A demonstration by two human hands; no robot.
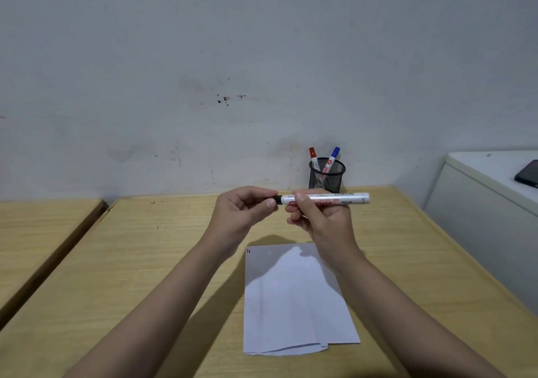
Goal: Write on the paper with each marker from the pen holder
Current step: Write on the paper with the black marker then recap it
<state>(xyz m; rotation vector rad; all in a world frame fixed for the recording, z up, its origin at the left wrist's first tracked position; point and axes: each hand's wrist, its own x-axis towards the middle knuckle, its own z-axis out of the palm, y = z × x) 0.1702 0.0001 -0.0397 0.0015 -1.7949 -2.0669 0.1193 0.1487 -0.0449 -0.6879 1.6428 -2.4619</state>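
Note:
I hold a white marker (334,198) level above the wooden table (145,261). My right hand (320,217) grips its barrel. My left hand (247,206) pinches its black cap end, which my fingers mostly hide. Below my hands lies a white sheet of paper (294,305) with two small marks, one red and one dark, at its top left corner. A black mesh pen holder (327,175) stands at the table's far edge by the wall. In it stand a red-capped marker (313,156) and a blue-capped marker (333,158).
A second wooden table (37,232) sits to the left across a narrow gap. At the right stands a white cabinet (480,203) with a dark phone (528,174) on top. A scuffed wall rises right behind the table.

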